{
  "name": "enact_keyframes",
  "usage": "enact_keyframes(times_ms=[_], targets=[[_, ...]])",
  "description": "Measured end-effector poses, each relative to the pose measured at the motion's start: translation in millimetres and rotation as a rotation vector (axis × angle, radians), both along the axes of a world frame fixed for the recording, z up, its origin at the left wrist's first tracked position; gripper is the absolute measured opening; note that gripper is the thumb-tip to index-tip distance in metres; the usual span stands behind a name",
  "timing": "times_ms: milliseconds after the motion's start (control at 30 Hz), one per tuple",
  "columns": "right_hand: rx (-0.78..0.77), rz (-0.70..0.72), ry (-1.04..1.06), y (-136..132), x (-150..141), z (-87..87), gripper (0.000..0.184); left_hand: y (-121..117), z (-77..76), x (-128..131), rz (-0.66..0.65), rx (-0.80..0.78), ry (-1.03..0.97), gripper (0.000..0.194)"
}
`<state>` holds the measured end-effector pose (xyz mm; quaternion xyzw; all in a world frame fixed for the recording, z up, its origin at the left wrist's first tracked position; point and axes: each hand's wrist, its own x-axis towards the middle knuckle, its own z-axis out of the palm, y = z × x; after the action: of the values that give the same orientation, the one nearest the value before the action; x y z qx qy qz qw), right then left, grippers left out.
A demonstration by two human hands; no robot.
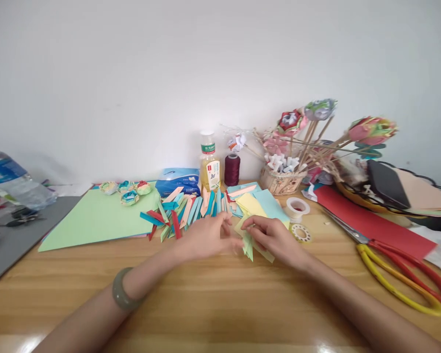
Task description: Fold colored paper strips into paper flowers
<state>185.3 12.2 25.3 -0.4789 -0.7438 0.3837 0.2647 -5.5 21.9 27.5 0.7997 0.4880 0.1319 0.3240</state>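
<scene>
In the head view, the R hand point(275, 238) has a small folded piece of pale-green paper point(248, 247) pinched btwn thumb & fingertips, low over the wood-grain tabletop point(220, 304), near mid-table. L hand point(211, 238) is right beside it, thumb & fingers apart, nothing visible in its grip; can't tell if the thumb touches the paper, bit blurry there. Step in hand is prob. folding or shaping that piece. Next move, I'd say, calls for the L hand closing on the free edge while the R keeps its pinch, then a firm crease.

Just behind, approx. under the fingers: loose pale-yellow paper sheets point(249, 203) & light-blue paper sheets point(271, 202). Off the L hand's side, a pile of folded multicolour paper strips point(175, 224). Red-and-yellow-handled metal scissors point(367, 245) lie well apart, R side, untouched.
</scene>
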Motion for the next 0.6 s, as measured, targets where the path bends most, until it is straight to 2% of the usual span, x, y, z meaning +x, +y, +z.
enact_keyframes(times_ms=[33,100,233,333,500,600], targets=[[-0.008,-0.010,0.027,-1,-1,0.8,0.021,-4,-2.7,5,0.053,0.007,0.011,0.063],[-0.012,-0.011,0.079,-4,-4,3.4,0.021,-9,-6.3,14,0.118,-0.016,-0.067,0.067],[0.025,0.044,0.132,-7,-9,10.8,0.022,-11,-2.4,27,0.092,-0.361,-0.551,0.028],[0.108,0.079,0.112,-6,-6,18.1,0.024,-11,6.6,30,0.056,-0.457,-0.647,0.018],[0.412,0.023,0.015,-12,11,35.7,0.027,-15,22.4,26,-0.007,-0.579,-0.689,0.006],[0.743,0.247,-0.271,-19,17,44.2,0.033,-19,31.6,20,-0.088,-0.692,-0.671,0.003]])
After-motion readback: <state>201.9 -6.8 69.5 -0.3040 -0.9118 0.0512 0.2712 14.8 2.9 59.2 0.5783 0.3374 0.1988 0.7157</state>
